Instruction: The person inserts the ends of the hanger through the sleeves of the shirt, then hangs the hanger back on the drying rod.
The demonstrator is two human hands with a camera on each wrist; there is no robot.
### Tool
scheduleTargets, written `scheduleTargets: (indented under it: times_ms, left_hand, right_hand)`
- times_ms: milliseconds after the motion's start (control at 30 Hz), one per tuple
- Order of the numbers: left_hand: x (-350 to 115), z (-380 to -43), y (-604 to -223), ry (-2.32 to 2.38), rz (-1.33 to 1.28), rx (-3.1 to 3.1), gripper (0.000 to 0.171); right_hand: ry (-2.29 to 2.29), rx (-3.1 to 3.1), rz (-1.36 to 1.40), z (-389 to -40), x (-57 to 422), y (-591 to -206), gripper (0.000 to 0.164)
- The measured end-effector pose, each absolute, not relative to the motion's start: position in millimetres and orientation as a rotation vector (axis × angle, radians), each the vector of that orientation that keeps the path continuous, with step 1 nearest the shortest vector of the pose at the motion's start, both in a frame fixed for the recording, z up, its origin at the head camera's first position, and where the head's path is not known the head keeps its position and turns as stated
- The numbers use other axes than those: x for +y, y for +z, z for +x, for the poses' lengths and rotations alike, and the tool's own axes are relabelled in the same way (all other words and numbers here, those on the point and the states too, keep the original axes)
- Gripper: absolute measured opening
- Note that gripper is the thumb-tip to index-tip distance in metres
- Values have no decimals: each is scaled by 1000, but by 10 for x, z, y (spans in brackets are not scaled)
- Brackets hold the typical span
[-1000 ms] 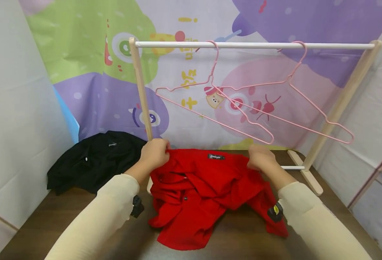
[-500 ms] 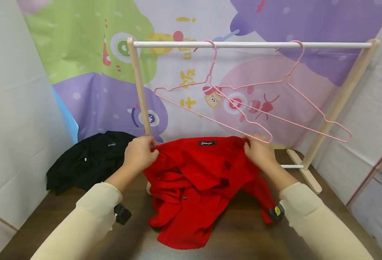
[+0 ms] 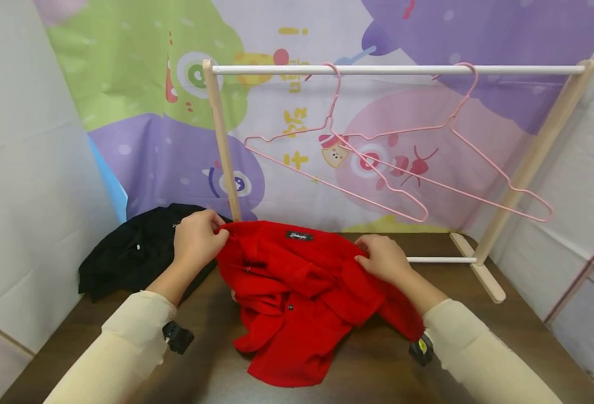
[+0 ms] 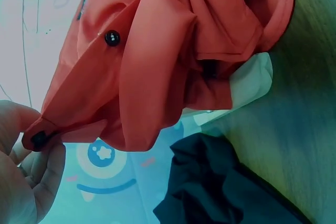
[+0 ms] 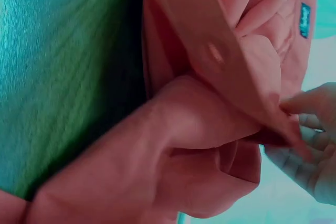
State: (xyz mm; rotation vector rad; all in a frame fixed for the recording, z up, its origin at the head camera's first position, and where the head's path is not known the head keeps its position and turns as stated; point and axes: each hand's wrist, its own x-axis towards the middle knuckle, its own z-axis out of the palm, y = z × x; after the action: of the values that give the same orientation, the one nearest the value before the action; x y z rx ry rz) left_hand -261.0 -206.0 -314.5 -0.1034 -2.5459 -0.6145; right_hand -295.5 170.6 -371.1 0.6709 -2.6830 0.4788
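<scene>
A red shirt [image 3: 302,292] with a black neck label and dark buttons is held up by its collar edge, its lower part lying crumpled on the table. My left hand [image 3: 196,238] pinches its left upper corner between thumb and fingers; in the left wrist view that hand [image 4: 31,166] grips the fabric by a black button. On the other side my right hand [image 3: 385,258] holds the right collar end. The right wrist view has the hand [image 5: 310,140] with thumb and fingers about the collar tip, near a buttonhole.
Behind the shirt stands a wooden rack with a white rail [image 3: 403,70]. Two pink wire hangers, one left [image 3: 334,101] and one right [image 3: 484,160], hang from it, their lower ends overlapping. A black garment [image 3: 125,252] lies crumpled at the left of the brown table [image 3: 211,359].
The left hand has moved left with its corner of the shirt. The right hand has come left and, after a rise, lower. The collar was raised, then dipped on the right.
</scene>
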Motion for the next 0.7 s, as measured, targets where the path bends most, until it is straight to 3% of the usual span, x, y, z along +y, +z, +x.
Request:
scheduleTargets:
  times_ms: [433, 700]
  left_hand:
    - [-2125, -2557, -3239, -657, -75, -2607, 6]
    - [-2125, -2545, -3242, -605, -169, -2901, 18]
  right_hand:
    - [611, -2622, 524, -2936, 1768, -3572, 12]
    - [735, -2439, 460, -2875, 1818, -3360, 14]
